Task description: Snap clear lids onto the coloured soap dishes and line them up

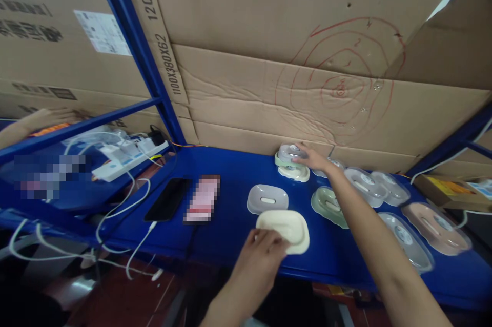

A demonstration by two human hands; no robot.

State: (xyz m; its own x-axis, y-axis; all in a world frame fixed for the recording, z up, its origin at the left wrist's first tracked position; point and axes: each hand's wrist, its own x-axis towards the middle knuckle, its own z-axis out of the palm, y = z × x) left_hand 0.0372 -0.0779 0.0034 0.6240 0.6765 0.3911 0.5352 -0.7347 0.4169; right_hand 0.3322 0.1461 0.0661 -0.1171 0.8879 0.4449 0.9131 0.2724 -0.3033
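Observation:
Pinched in my left hand (pixel 265 245), near the shelf's front edge, is a cream soap dish (pixel 295 227). Just behind it lies a pale grey soap dish (pixel 263 195) with an oval slot. My right hand (pixel 310 155) reaches to the back and grips the side of a clear-lidded soap dish (pixel 290 151), which tops a small stack. Under that are a light green piece (pixel 282 161) and a cream base (pixel 298 173). A green soap dish (pixel 326 204) sits partly hidden behind my right forearm.
Right of my forearm lie lidded soap dishes, among them a pink one (pixel 438 227) and a grey one (pixel 407 245). Two phones (pixel 202 199) and white cables are at left. Cardboard (pixel 238 86) stands behind the blue shelf (pixel 230 234). Another person's hand (pixel 54 118) shows beyond the blue post.

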